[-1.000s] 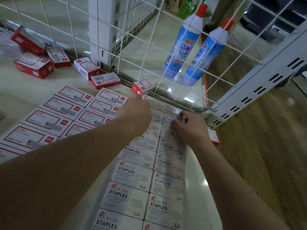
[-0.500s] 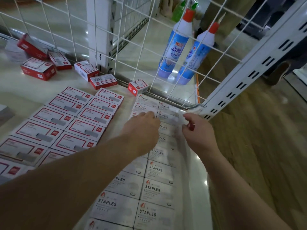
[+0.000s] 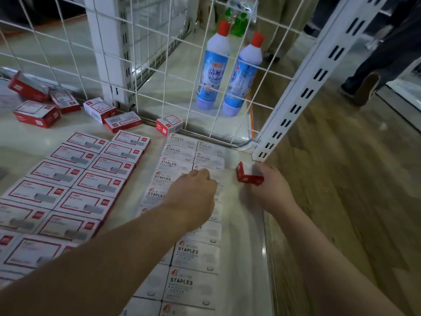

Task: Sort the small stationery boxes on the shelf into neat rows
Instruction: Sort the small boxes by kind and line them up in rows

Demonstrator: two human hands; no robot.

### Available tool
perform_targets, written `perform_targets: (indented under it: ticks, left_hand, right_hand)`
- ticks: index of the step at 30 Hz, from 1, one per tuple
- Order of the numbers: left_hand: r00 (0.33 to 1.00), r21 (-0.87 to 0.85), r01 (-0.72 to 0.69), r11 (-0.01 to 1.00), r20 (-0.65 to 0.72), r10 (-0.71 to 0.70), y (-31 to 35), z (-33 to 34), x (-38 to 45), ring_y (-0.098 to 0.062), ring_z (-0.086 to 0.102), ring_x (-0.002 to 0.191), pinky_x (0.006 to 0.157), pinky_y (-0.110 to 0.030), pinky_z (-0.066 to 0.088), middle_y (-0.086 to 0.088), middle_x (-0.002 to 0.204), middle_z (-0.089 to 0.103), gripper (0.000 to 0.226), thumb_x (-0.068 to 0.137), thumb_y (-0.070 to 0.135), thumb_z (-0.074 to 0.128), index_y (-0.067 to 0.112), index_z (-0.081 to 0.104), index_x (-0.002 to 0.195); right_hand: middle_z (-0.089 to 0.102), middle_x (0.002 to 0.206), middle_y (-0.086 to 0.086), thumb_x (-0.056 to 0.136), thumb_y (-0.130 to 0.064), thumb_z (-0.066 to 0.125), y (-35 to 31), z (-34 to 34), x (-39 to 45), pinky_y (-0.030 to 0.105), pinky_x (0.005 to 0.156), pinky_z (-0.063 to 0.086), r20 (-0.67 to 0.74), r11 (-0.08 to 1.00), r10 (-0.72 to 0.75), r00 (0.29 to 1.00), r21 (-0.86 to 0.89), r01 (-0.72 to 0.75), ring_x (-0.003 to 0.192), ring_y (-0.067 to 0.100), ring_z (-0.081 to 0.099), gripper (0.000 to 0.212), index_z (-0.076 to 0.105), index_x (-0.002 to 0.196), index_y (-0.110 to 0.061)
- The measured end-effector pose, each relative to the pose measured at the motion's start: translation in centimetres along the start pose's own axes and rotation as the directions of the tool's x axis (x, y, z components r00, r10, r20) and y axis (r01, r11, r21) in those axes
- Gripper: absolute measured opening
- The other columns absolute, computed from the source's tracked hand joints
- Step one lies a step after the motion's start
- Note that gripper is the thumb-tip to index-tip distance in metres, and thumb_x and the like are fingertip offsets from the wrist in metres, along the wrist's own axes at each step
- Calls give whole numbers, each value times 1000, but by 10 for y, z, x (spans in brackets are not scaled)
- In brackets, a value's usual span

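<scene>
Red box [image 3: 248,176] now lifted in right grip [image 3: 271,188].

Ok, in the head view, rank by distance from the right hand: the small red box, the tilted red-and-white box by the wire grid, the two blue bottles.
1. Small red box: in the right hand.
2. Tilted box: up-left, by the grid.
3. Blue bottles: behind the grid.

Dim, cool light. My shelf [image 3: 245,224] shows pale glare streaks near its right edge. Edges bow, and print on the boxes [image 3: 91,185] blurs.
</scene>
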State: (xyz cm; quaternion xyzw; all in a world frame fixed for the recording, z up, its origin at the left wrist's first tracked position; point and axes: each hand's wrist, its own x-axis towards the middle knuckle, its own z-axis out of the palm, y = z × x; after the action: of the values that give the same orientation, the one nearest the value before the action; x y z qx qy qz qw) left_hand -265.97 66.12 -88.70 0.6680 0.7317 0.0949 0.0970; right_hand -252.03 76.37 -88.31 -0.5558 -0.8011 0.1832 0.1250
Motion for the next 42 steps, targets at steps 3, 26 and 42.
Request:
perform_targets:
  ticks: [3, 26, 42]
  left_hand:
    - [1000, 1, 30, 1000, 10, -30, 4, 0, 0, -20, 43, 113, 93, -30, 38, -4, 126, 45, 33, 94, 17, 41, 13, 50, 126]
    - [992, -45, -83, 996, -100, 79, -5, -36, -26, -14, 38, 124, 102, -26, 31, 4, 139, 37, 50, 97, 29, 41, 25, 24, 144]
    - [988, -225, -95, 970, -139, 64, -35, -60, -53, -8, 44, 118, 99, -24, 37, 9, 129, 49, 37, 96, 32, 45, 26, 43, 133]
  right_hand:
    - [48, 120, 9, 84, -9, 52, 1, -1, 1, 25, 79, 34, 2, 1000, 8, 1000, 5, -8, 110, 27, 49, 31, 56, 115, -5]
    - [54, 104, 2, 85, -24, 61, -23, -24, -44, 21, 78, 35, 16, 985, -69, 997, 158, 66, 92, 12, 51, 36, 60, 119, -12]
    - [69, 82, -1, 92, -16, 51, -68, -21, -79, 31, 76, 50, 111, 819, -93, 989, 574, 12, 77, 13, 59, 20, 68, 85, -26]
